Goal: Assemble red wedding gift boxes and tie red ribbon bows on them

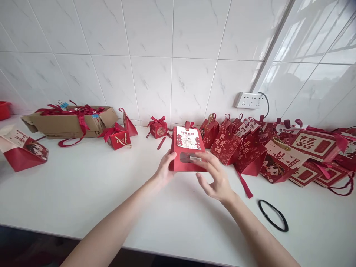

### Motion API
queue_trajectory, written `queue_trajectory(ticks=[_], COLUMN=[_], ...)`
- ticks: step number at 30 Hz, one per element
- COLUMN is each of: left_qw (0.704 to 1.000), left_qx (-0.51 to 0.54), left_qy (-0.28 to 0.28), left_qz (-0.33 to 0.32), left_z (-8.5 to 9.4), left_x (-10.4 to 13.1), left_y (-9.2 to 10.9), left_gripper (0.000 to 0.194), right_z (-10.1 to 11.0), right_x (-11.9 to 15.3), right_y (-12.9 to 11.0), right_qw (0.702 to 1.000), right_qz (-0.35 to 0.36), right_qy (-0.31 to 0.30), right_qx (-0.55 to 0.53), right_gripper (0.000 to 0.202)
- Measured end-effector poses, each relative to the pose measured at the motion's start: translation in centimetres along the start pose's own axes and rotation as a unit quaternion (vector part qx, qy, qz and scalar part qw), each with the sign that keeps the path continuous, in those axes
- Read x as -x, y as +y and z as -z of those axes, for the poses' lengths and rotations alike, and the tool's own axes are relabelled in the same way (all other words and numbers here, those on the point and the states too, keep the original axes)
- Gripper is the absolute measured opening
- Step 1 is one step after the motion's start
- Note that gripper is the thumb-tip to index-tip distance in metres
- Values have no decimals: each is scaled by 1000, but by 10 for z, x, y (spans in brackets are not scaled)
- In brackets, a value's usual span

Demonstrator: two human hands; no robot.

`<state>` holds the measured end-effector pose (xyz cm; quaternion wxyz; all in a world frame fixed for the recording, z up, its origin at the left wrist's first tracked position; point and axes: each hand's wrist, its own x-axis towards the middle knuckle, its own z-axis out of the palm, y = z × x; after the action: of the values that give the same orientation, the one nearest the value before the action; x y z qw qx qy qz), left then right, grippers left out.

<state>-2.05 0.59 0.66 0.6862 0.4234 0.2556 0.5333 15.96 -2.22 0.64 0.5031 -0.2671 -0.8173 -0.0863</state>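
A red gift box [178,163] with a white printed flap, a dark window in its front and a small ribbon loop on top is held above the white table. My left hand [166,167] grips its left side, the thumb on the front edge and the other fingers hidden behind. My right hand [214,176] is at the box's right front, fingers spread, with the fingertips over the window; whether they touch it I cannot tell.
A cardboard box [63,126] of red ribbons stands back left, near small red boxes [118,140]. Several red gift boxes [251,154] crowd the right side. A black loop [274,216] lies front right on the table [172,222]. A power strip [251,101] is on the wall.
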Motion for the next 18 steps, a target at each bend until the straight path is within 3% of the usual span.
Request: queue_trajectory(ticks=[2,4,8,11,15,18], left_qw=[998,996,994,993,990,993], left_qx=[0,8,4,-21,-47,-51], left_qy=[-29,-52,-58,-55,-54,-43], left_qz=[-53,-76,-92,-106,-125,-102], left_z=[-1,-1,1,5,9,8], left_x=[2,5,7,5,0,-4], left_y=[1,3,5,4,0,-1], left_gripper=[54,56,62,60,57,56], right_z=[5,8,10,9,6,3], right_x=[-1,-2,-7,-10,-8,-4], right_y=[2,5,3,-1,0,4], right_qw=[995,978,894,851,853,861], right_qz=[-82,-185,-357,-397,-394,-392], right_qy=[57,77,-34,-37,11,4], right_qx=[-17,-65,-268,-342,-341,-326], right_gripper=[36,44,42,39,43,47])
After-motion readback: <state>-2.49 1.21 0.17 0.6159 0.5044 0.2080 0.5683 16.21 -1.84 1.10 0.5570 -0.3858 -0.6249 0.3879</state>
